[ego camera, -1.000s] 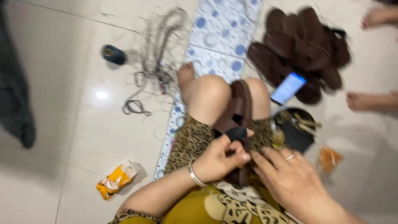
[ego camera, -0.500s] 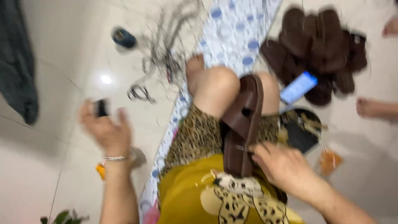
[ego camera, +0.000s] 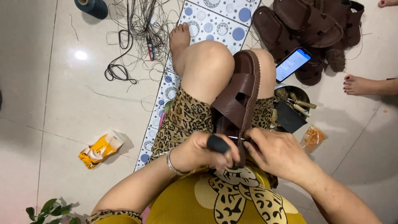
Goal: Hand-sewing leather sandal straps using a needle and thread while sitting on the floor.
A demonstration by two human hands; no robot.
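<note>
1. The brown sandal lies between the knees on the lap; bare tiled floor lies open on the left, and the patterned mat's edge runs under the leg.
2. Tangled thread, a yellow packet, a phone and a sandal pile lie around.
3. The left hand, half a second ago out over the floor, now closes on a black-handled awl at the sandal's near end; the right hand pinches the strap edge.

Single head-worn view, looking steeply down from close above onto the lap and knees. Frame takes in floor tiles to the left and front. No second view.
</note>
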